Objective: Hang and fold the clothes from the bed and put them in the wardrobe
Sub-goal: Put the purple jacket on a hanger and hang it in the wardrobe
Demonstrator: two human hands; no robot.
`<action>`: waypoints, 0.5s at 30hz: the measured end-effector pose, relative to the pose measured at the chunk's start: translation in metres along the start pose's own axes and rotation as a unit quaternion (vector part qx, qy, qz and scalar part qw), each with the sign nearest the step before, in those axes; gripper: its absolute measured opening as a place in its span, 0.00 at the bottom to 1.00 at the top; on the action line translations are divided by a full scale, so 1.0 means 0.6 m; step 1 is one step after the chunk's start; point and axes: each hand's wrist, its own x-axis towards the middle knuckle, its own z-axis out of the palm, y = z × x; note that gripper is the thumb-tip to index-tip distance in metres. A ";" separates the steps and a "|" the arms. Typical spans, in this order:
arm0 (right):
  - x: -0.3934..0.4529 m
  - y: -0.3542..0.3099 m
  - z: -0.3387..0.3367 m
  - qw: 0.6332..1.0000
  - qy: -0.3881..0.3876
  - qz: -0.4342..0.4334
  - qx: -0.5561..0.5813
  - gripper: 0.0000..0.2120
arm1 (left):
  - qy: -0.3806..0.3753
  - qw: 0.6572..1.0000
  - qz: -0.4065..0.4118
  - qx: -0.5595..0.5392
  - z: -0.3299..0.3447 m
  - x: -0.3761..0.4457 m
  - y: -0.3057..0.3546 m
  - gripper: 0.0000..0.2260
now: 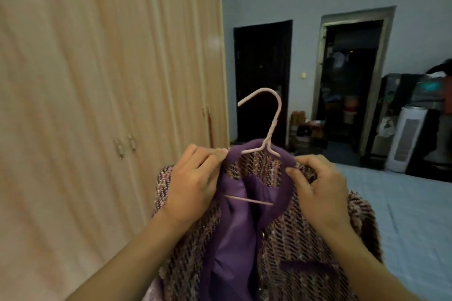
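A purple tweed jacket [298,234] with a plain purple collar and lining hangs on a pale pink hanger [271,124], whose hook stands up above the collar. My left hand [195,183] pinches the left side of the collar and shoulder. On the other side, my right hand [318,190] grips the collar at the right shoulder. I hold the jacket in the air between the wardrobe [97,105] on the left and the bed [403,215] on the right. The wardrobe's light wooden doors are closed, with small handles [124,144].
Two dark doorways [263,80] open in the far wall. A white tower appliance [406,137] and dark piled things stand at the right past the bed. Boxes sit on the floor between the doorways.
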 end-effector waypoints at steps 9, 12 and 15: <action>-0.061 -0.098 0.111 0.994 -0.080 0.014 0.078 0.09 | -0.118 0.982 -0.142 0.050 -0.222 -0.135 -0.150 0.15; -0.093 -0.147 0.170 0.992 -0.094 0.007 0.084 0.09 | -0.150 0.974 -0.153 0.070 -0.308 -0.170 -0.182 0.14; -0.123 -0.199 0.227 0.991 -0.102 -0.001 0.089 0.08 | -0.201 0.957 -0.190 0.091 -0.396 -0.222 -0.235 0.14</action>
